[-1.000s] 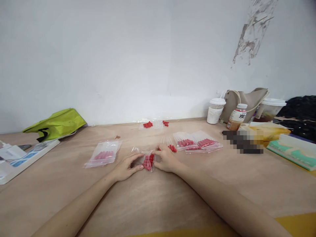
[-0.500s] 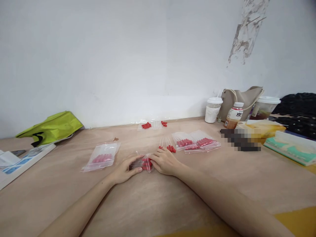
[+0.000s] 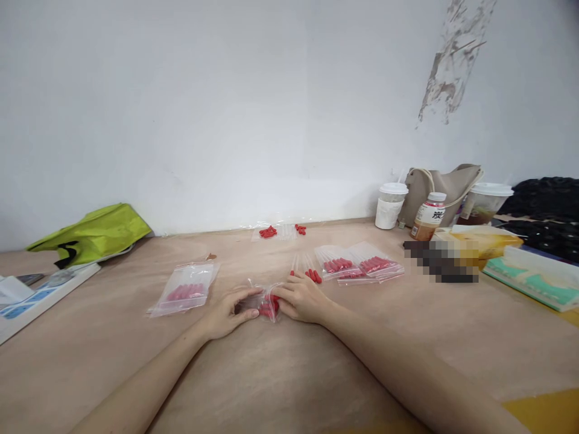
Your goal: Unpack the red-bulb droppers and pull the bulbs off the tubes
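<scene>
A small clear zip bag of red capsules (image 3: 266,304) lies on the wooden table (image 3: 280,374) between my two hands. My left hand (image 3: 228,312) grips its left side, fingers curled onto the plastic. My right hand (image 3: 302,299) pinches its right edge with fingers pressed together. Another filled bag (image 3: 184,288) rests to the left. Two more filled bags (image 3: 357,264) lie to the right, past a bag with a few capsules (image 3: 307,268). Loose red capsules on clear plastic (image 3: 277,230) sit near the wall.
A lime green bag (image 3: 93,232) and a white box (image 3: 38,295) lie at the left. At the right stand two lidded cups (image 3: 389,204), a drink bottle (image 3: 427,216), a beige handbag (image 3: 446,184), a yellow packet (image 3: 484,240) and a green-white box (image 3: 534,276).
My hands have drawn closer together on the bag, bunching it narrower. The view has shifted slightly.
</scene>
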`<control>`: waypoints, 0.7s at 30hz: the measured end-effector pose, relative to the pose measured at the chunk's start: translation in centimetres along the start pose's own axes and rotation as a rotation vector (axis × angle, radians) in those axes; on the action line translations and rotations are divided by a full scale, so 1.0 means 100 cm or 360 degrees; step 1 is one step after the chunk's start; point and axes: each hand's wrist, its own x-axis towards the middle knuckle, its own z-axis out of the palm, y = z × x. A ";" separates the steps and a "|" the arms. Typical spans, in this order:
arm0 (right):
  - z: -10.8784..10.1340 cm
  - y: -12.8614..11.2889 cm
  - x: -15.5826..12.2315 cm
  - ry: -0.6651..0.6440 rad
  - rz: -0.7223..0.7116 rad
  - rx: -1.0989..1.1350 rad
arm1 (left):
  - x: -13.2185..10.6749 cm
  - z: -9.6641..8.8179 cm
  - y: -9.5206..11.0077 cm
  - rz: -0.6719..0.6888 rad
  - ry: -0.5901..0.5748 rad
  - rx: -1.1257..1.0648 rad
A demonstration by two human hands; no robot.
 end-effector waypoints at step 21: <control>-0.011 0.017 -0.008 -0.0082 0.0136 0.0486 | 0.002 -0.001 -0.001 -0.0028 -0.0010 0.0037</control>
